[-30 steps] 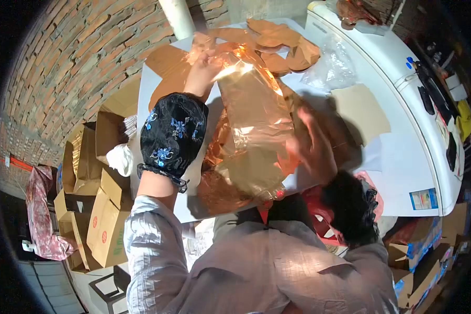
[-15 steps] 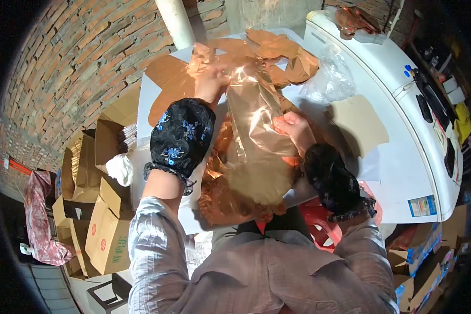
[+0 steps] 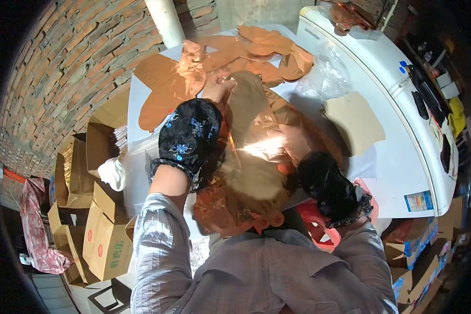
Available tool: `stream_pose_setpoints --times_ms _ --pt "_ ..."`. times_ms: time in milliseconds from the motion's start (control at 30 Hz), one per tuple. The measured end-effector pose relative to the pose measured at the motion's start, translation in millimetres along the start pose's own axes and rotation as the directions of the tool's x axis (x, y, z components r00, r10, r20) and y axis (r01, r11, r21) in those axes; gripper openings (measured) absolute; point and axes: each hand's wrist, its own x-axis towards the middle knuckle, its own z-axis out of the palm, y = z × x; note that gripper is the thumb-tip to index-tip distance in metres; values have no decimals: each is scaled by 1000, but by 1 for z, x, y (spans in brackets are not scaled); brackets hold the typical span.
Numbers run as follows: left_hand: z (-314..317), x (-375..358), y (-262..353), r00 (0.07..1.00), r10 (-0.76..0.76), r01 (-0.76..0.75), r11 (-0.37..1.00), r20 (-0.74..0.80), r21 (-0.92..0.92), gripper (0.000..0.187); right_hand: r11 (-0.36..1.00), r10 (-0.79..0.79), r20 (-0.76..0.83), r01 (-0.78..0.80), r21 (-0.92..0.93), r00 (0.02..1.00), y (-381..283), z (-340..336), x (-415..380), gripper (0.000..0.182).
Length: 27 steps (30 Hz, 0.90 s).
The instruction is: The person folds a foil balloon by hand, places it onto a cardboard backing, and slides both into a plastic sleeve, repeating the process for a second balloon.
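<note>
A shiny copper-coloured foil sheet lies in the middle of the white table, over a pile of similar foil. My left hand is closed on the foil at its upper left edge, beside a crumpled upright piece of foil. At the right side of the sheet my right hand rests against it near a bright reflection; its fingers are blurred and partly hidden by glare. Dark lace sleeve covers sit on both forearms.
Flat copper foil shapes lie at the table's back. Clear plastic and a beige piece are on the right. Open cardboard boxes stand at the left, and a red stool is below the table edge.
My right hand has moved slightly down on the foil, and the sheet's glare has shifted lower. My left hand stays at the upper left edge. The whole view has shifted a little.
</note>
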Motion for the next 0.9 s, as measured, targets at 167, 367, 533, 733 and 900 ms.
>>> stream_pose_setpoints --times_ms 167,367,533,733,900 --pt "-3 5 -7 1000 12 -12 999 -6 -35 34 1000 2 -11 -2 -30 1000 25 -7 7 21" --pt "20 -16 3 996 -1 -10 993 -90 -121 36 1000 4 32 -3 -24 999 0 -1 -8 16" --pt "-1 -2 -4 997 -32 35 998 65 -45 31 946 -3 211 71 -316 977 27 -28 9 16" --pt "-37 -86 22 997 -13 37 950 -78 310 28 994 -85 313 104 -44 946 79 -77 36 22" --pt "-69 -228 41 997 5 31 887 -77 460 32 974 190 237 -214 79 953 0 -42 -18 22"
